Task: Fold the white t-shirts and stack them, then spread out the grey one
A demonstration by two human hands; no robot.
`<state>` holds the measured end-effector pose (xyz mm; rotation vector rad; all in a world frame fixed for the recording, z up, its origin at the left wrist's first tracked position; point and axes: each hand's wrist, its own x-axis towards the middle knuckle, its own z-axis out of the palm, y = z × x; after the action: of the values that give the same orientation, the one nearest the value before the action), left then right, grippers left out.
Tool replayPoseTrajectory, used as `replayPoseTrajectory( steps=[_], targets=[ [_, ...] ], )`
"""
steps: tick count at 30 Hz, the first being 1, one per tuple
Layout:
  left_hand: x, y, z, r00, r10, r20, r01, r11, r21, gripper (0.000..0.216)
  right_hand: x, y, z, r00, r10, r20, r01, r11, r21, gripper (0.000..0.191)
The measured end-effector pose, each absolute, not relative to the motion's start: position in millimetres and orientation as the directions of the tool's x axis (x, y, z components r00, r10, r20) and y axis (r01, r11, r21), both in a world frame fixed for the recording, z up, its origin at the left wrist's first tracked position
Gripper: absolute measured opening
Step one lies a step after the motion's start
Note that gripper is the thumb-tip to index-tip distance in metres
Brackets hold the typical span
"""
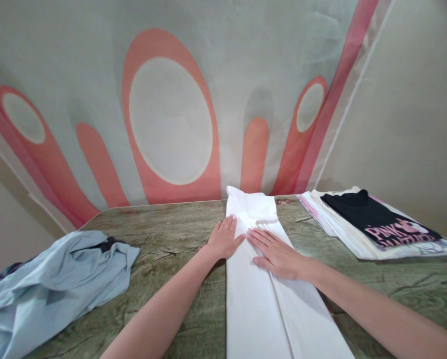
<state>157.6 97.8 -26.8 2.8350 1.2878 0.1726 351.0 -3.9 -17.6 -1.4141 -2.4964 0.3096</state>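
Across the table (171, 219), white cloth (251, 304) at centre

Left, crumpled blue cloth (66, 279). Next, left hand (224, 240) and right hand (278, 254), both flattened, gripping nothing, on the white cloth; uneven pressing could crease it. Right, folded shirts (376, 219).

The left arm (171, 301) and right arm (365, 304) are bare and smooth, thin far away and wider on the near side. The left hand (224, 240) and right hand (278, 253) are bare too, with slim fingers (263, 237).
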Motion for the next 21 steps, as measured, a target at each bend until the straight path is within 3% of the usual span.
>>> replayPoseTrajectory(
  steps=[4, 9, 11, 21],
  targets=[
    [156, 100, -27, 0.622, 0.773, 0.123, 0.761, -0.634, 0.133, 0.062, 350, -6, -14, -0.51, 0.858, 0.063, 0.814, 0.505, -0.287, 0.065],
    [159, 128, -15, 0.476, 0.858, 0.194, 0.743, -0.51, 0.434, 0.034, 349, -7, -12, -0.505, 0.861, 0.05, 0.819, 0.497, -0.285, 0.066],
    [164, 150, -9, 0.396, 0.897, 0.197, 0.748, -0.44, 0.496, 0.029, 348, -6, -12, -0.502, 0.863, 0.056, 0.819, 0.496, -0.289, 0.066],
    [213, 228, -9, 0.079, 0.994, 0.079, 0.629, -0.111, 0.769, 0.06, 345, -14, -5, -0.575, 0.818, 0.031, 0.764, 0.55, -0.337, 0.069]
  ],
)
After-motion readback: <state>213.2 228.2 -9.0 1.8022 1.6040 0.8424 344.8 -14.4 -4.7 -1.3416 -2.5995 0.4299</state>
